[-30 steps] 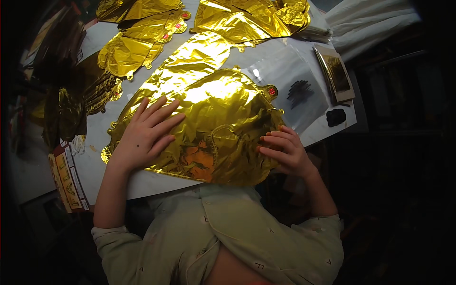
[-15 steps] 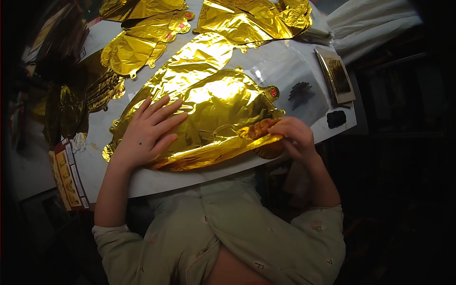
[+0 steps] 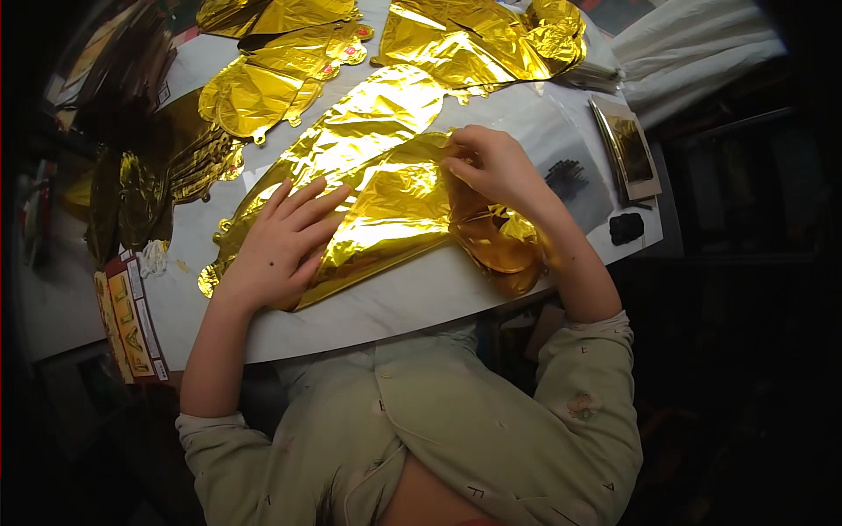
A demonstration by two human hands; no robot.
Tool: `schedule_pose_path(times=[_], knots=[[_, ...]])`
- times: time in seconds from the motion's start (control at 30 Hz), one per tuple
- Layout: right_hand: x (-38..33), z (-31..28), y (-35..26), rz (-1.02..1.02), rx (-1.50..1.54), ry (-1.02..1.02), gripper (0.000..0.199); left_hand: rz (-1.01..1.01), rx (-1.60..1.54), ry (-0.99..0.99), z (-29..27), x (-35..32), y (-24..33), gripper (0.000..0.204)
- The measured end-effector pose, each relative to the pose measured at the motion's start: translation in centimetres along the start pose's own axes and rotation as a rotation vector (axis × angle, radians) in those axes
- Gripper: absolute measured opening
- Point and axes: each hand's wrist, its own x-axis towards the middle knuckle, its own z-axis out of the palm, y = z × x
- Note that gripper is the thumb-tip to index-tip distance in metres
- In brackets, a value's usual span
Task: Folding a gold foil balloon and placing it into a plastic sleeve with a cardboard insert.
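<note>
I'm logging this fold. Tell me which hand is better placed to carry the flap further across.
Right. The right hand already pinches the raised edge of the gold foil balloon, while the left hand lies flat, pinning it to the table.

You had bare tabletop along the near edge; foil balloons crowded the far edge, and a flat packet blocked the right corner.

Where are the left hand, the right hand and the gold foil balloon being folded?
left hand [image 3: 279, 245], head view, back of the hand.
right hand [image 3: 493, 165], head view, back of the hand.
gold foil balloon [image 3: 395, 206], head view, flat shiny middle between the hands.
</note>
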Motion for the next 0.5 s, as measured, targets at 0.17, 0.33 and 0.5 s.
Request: schedule_pose_path(times=[0.17, 0.33, 0.5], knots=[[0.2, 0.9, 0.1, 0.048, -0.011, 0.002, 0.020, -0.007, -0.036, -0.017, -0.2, -0.1, -0.1, 0.040], [0.7, 1.0, 0.9, 0.032, -0.030, -0.004, 0.025, -0.081, -0.178, -0.015, -0.5, 0.1, -0.2, 0.056], [1.1, 0.4, 0.7, 0.056, -0.051, -0.058, 0.028, -0.039, -0.293, 0.019, -0.8, 0.1, -0.6, 0.063]])
